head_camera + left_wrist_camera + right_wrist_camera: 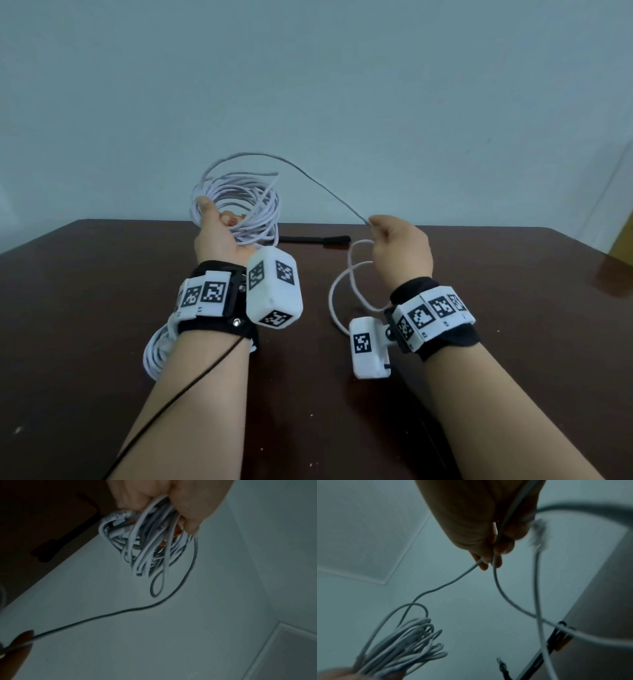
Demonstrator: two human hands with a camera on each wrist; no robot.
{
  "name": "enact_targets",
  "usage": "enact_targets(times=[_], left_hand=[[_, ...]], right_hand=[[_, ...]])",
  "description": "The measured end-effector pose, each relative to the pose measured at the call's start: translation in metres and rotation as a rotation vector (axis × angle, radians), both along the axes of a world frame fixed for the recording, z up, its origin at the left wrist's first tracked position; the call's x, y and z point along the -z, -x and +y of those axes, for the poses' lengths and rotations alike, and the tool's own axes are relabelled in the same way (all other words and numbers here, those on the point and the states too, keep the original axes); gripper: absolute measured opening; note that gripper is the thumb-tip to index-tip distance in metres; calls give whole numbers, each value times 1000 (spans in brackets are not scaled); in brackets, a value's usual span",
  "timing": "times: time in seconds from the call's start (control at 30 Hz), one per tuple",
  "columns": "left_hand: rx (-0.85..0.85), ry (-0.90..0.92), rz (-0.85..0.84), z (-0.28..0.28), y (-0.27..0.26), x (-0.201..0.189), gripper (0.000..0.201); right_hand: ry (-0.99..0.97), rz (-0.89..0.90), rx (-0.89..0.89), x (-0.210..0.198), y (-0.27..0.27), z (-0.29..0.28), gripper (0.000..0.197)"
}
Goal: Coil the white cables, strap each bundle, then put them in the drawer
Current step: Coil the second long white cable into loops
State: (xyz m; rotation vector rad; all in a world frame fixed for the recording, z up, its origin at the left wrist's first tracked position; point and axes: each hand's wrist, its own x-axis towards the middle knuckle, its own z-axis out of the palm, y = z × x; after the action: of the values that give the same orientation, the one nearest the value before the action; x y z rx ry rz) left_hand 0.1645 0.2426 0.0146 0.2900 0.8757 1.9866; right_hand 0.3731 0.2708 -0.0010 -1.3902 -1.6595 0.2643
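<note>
- A dark brown table [102, 291] fills the lower half of the head view, against a pale wall; every place below is given from this table.
- A coil of white cable [239, 205] is held up above the table's far edge. A free strand runs from it to the right, through the air.
- A second white bundle [156, 356] lies on the table near its front left, partly hidden under the left forearm.
- The left hand [215, 236] is raised over the table's far edge, its fingers curled tight around the loops.
- The right hand [399, 250] is above the table's far middle, thumb and fingers pinched together on the strand. The slack tail [342, 284] droops in a loop to the tabletop.
- A black strap [315, 238] lies flat at the far edge, just behind the hands.
- No drawer is in view.
- Judged step: winding the last length onto the coil. To do it well, keep the strand lightly taut, match each new loop to the others, and keep the left grip firm so no loops spill.
</note>
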Motion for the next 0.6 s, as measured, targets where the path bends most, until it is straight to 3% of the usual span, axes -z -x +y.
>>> enact_targets(times=[0.1, 0.27, 0.4, 0.6], left_hand=[[3, 53, 69, 3, -6, -1, 51], [-47, 76, 145, 3, -11, -2, 51], [-236, 49, 405, 4, -23, -5, 22], [-311, 62, 845, 11, -29, 5, 23]], right_hand=[[55, -296, 93, -3, -4, -3, 37], [118, -620, 93, -3, -1, -5, 31], [40, -705, -41, -12, 6, -16, 17], [-123, -718, -186, -28, 14, -33, 14]])
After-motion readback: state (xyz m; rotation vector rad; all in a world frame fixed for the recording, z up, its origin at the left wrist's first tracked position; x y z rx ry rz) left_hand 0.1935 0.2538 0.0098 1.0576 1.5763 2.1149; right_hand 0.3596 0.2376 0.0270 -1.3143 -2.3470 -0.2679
